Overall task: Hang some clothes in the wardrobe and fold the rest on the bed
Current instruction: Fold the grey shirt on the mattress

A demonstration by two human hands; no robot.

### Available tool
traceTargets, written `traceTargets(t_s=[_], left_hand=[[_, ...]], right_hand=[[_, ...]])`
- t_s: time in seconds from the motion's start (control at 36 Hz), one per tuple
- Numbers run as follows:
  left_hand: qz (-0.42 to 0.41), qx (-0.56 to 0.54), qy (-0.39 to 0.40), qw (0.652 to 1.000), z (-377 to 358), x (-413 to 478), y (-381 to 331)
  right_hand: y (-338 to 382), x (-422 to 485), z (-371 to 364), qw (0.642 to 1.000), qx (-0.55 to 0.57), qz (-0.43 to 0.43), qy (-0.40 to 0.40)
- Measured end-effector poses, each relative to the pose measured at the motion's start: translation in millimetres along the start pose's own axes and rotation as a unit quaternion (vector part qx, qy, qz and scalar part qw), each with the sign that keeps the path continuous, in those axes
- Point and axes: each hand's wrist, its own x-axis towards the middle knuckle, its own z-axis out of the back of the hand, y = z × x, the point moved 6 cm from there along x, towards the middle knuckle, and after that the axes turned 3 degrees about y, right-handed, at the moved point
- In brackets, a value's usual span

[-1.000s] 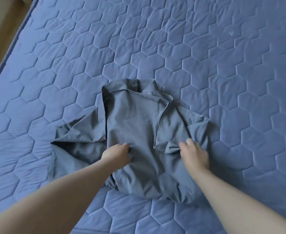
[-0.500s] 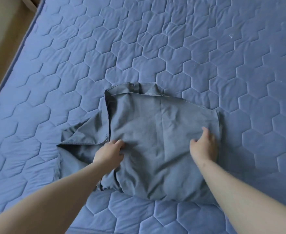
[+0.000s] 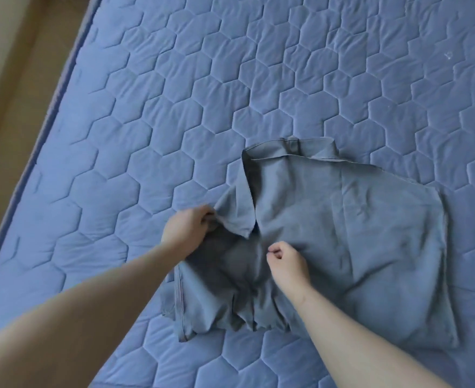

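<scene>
Right hand (image 3: 288, 263) now at middle of grey shirt (image 3: 342, 233), moved in from its right edge; fingers curled, grasp unclear. Left hand (image 3: 187, 229) clutches sleeve (image 3: 236, 211). Shirt lies flat on bed (image 3: 146, 107), well apart from left edge.

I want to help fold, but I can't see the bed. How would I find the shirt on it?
Look at the big blue bed quilted in hexagons. Lying on the part nearest the person is the grey shirt, its collar pointing away and the left hand gripping a fold at one side. It is the only plain grey cloth on all that blue stitching.
</scene>
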Motion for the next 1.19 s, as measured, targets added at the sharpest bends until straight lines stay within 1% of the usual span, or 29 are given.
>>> traceTargets(t_s=[0.03,0.08,0.11,0.14,0.19,0.25,0.31,0.36,0.44,0.47,0.53,0.58,0.61,0.64,0.67,0.69,0.75,0.78,0.81,0.83,0.89,0.92,0.97,1.03,1.06,1.08,1.14,1.17,1.19], left_hand=[[0.035,-0.098,-0.034,0.994,13.9,5.7,7.7],[0.096,-0.275,-0.102,0.951,35.9,15.3,33.0],[0.125,-0.317,-0.114,0.933,39.6,20.0,47.6],[0.151,-0.334,-0.104,0.925,40.7,23.7,58.9],[0.181,-0.287,-0.042,0.94,30.4,26.1,78.7],[0.213,-0.278,-0.002,0.937,10.1,15.2,92.7],[0.229,-0.311,-0.026,0.922,-8.5,-9.8,97.2],[0.212,-0.335,-0.057,0.916,-21.1,-43.1,89.3],[0.208,-0.388,-0.055,0.896,-40.9,-92.8,76.4],[0.208,-0.376,-0.065,0.9,-46.4,-105.4,76.2],[0.194,-0.292,-0.072,0.934,-54.5,-123.7,76.2],[0.188,-0.246,-0.007,0.951,-64.1,-135.9,74.0],[0.18,-0.256,0.031,0.949,-70.1,-139.5,72.7],[0.172,-0.279,0.05,0.943,-71.7,-142.1,71.7],[0.16,-0.309,0.045,0.937,-69.2,-143.8,72.0],[0.143,-0.347,0.021,0.927,-64.1,-144.4,73.0],[0.109,-0.433,-0.023,0.894,-49.1,-146.9,74.1],[0.091,-0.459,-0.025,0.883,-41.7,-148.6,72.8],[0.08,-0.478,-0.009,0.874,-40.7,-151.0,74.7],[0.079,-0.5,0.028,0.862,-44.1,-154.0,78.4],[0.125,-0.492,0.109,0.855,-57.1,-162.8,91.3],[0.169,-0.454,0.129,0.865,-64.7,-165.6,105.4],[0.251,-0.363,0.102,0.891,-69.2,-172.2,128.1],[0.281,-0.325,0.062,0.901,-72.0,-174.4,136.0],[0.277,-0.348,0.063,0.893,-74.8,-174.5,132.2],[0.276,-0.397,0.082,0.872,-79.6,-174.6,124.2],[0.27,-0.465,0.134,0.833,-87.6,-177.3,105.2],[0.267,-0.47,0.158,0.826,-90.3,-179.0,100.5],[0.264,-0.463,0.169,0.829,-91.9,-179.9,101.0]], right_hand=[[2.2,0.3,-1.7,1.0,-0.001,-0.007,-0.007],[4.8,1.0,-5.5,1.0,0.0,-0.023,-0.021],[6.0,1.2,-7.5,0.999,0.002,-0.031,-0.027],[6.6,1.0,-9.3,0.999,0.006,-0.037,-0.033],[6.9,-0.1,-13.3,0.998,0.018,-0.048,-0.039],[4.8,-4.6,-17.8,0.997,0.023,-0.056,-0.038],[-1.4,-12.9,-23.0,0.997,0.016,-0.067,-0.039],[-9.7,-23.7,-28.5,0.996,0.007,-0.078,-0.044],[-20.1,-40.5,-35.2,0.994,-0.001,-0.093,-0.053],[-22.3,-44.7,-36.3,0.994,-0.004,-0.094,-0.058],[-25.2,-51.3,-37.7,0.993,-0.011,-0.091,-0.068],[-27.2,-56.2,-39.3,0.994,-0.024,-0.083,-0.068],[-28.2,-58.7,-39.9,0.994,-0.029,-0.079,-0.066],[-29.6,-60.7,-40.5,0.994,-0.033,-0.075,-0.066],[-31.4,-63.1,-40.4,0.994,-0.036,-0.072,-0.068],[-32.9,-65.5,-39.9,0.994,-0.036,-0.07,-0.071],[-36.5,-70.9,-38.8,0.994,-0.036,-0.065,-0.074],[-38.2,-73.9,-38.3,0.995,-0.034,-0.059,-0.072],[-40.7,-76.8,-37.8,0.996,-0.033,-0.054,-0.068],[-44.0,-79.9,-37.5,0.996,-0.035,-0.051,-0.058],[-55.2,-84.9,-39.5,0.997,-0.054,-0.053,-0.029],[-62.3,-85.3,-41.1,0.995,-0.071,-0.065,-0.013],[-78.5,-88.4,-44.2,0.991,-0.086,-0.103,0.017],[-93.4,-92.8,-47.1,0.986,-0.031,-0.161,0.041],[-99.3,-96.5,-48.9,0.978,0.022,-0.199,0.051],[-103.9,-101.1,-51.8,0.965,0.088,-0.239,0.064],[-106.8,-108.8,-59.3,0.918,0.237,-0.302,0.097],[-108.4,-108.7,-62.5,0.89,0.307,-0.32,0.102],[-108.4,-108.4,-63.7,0.86,0.378,-0.328,0.093]])
